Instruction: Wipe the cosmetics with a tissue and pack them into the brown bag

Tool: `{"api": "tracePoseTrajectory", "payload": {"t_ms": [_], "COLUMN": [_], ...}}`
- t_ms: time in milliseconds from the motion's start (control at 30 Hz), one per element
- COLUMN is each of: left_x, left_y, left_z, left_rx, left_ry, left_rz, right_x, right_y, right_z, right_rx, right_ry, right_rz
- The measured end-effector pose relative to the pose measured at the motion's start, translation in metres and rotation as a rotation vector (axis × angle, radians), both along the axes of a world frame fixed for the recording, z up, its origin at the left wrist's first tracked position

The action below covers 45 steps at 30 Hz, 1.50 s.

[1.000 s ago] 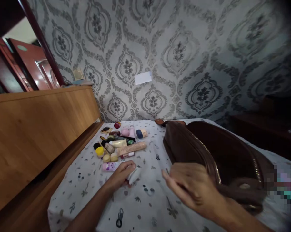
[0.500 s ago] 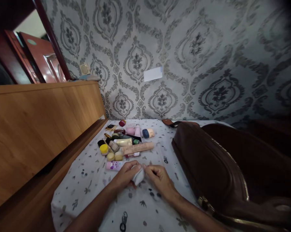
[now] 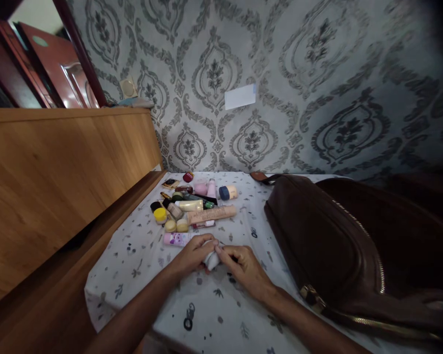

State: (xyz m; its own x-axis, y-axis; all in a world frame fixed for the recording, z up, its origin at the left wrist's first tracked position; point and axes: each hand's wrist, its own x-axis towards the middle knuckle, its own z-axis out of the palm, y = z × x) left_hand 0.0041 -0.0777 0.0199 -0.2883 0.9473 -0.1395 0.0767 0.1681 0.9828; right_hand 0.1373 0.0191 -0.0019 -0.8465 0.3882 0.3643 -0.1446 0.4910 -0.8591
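Note:
My left hand [image 3: 198, 251] is closed round a small crumpled white cloth [image 3: 211, 261], whose exact kind I cannot make out. With thumb and forefinger pinched, my right hand [image 3: 244, 268] meets the cloth's upper right side, close against the left thumb. Just beyond the left fingers lies a pink-and-purple tube [image 3: 176, 239], partly covered by that hand. Behind it are a long peach tube [image 3: 216, 214], two small pale yellow jars [image 3: 176, 226], a yellow-lidded jar [image 3: 160, 215] and a cream tube [image 3: 190, 205].
A large dark brown leather bag [image 3: 317, 236] with a gold zip lies at the right. More cosmetics, including a navy-and-beige jar [image 3: 228, 192], sit near the wall. A wooden panel [image 3: 77, 157] borders the cloth-covered table [image 3: 140, 295] on the left.
My right hand has come in to the left and now touches the white cloth beside my left hand. The view has tilted down slightly; the cosmetics lie as before.

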Motion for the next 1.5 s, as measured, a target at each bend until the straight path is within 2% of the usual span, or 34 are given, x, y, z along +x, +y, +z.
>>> {"api": "tracePoseTrajectory", "payload": {"t_ms": [233, 333, 400, 533, 600, 633, 700, 767, 900, 1100, 1233, 1300, 1400, 1500], "left_x": [0.001, 0.000, -0.008, -0.046, -0.068, -0.078, -0.091, -0.097, -0.100, -0.094, -0.092, -0.093, -0.093, -0.081], "left_y": [0.001, 0.001, -0.001, -0.015, -0.024, -0.028, -0.032, -0.033, -0.029, -0.032, -0.037, -0.038, -0.033, -0.025], "left_z": [-0.003, -0.002, 0.003, 0.019, 0.023, 0.023, 0.020, 0.014, 0.008, 0.014, 0.018, 0.019, 0.018, 0.016], "left_rx": [-0.001, 0.066, 0.149, 0.287, 0.272, 0.157, -0.151, -0.306, -0.353, -0.379, -0.268, -0.084, 0.207, 0.301], "left_ry": [0.064, 0.173, 0.289, 0.550, 0.712, 0.924, 1.220, 1.286, 1.254, 1.280, 1.247, 1.098, 0.834, 0.727], "left_rz": [0.013, 0.086, 0.212, 0.606, 0.795, 0.877, 0.843, 0.749, 0.715, 0.771, 0.895, 0.904, 0.804, 0.634], "right_x": [0.001, 0.000, 0.000, -0.002, -0.002, -0.002, -0.002, -0.002, -0.002, 0.000, 0.000, -0.001, -0.001, 0.000], "right_y": [-0.001, 0.000, 0.001, 0.005, 0.005, 0.005, 0.005, 0.005, 0.004, 0.003, 0.003, 0.004, 0.005, 0.005], "right_z": [0.003, 0.003, 0.002, 0.000, -0.001, -0.002, -0.003, -0.005, -0.005, -0.002, -0.003, -0.004, -0.006, -0.004], "right_rx": [0.051, 0.067, 0.071, 0.052, 0.050, 0.052, 0.060, 0.067, 0.098, 0.087, 0.095, 0.097, 0.100, 0.103], "right_ry": [-0.037, -0.059, -0.061, -0.059, -0.062, -0.066, -0.072, -0.074, -0.080, -0.082, -0.078, -0.071, -0.065, -0.041], "right_rz": [-0.002, -0.018, -0.037, -0.046, -0.046, -0.044, -0.039, -0.038, -0.055, -0.061, -0.052, -0.040, -0.027, -0.025]}}
